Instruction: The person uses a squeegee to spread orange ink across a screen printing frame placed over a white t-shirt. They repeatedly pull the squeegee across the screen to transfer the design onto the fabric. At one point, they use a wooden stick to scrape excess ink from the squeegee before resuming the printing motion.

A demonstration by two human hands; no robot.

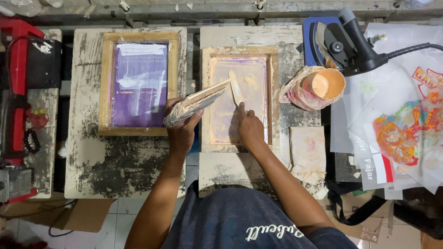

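— What's furthest left on the bench?

— A red metal stand (pixel 17 83) at the left edge, then a wooden frame with a purple screen (pixel 140 83) lying flat on a paint-worn board (pixel 110 161).

— And the left hand?

— The left hand (pixel 182 129) is closed around a tape-wrapped squeegee (pixel 196 103), gripping its near end. The squeegee slants up and to the right, its far end over the left edge of the second frame (pixel 240 99).

— What's that frame like?

— Wooden too, its mesh smeared with pale orange ink, flat on its own worn board.

— The right hand?

— The right hand (pixel 249 129) rests on that mesh, fingers pinched narrow on a flat pale spatula (pixel 236 87) that points away from the person, along the screen.

— Further right?

— A plastic-wrapped tub of orange ink (pixel 323 85) just beside the frame, a stained rag (pixel 308 152) nearer, a dark iron (pixel 346 44) at the far side, and printed transfer sheets (pixel 406 124) overlapping at the right edge.
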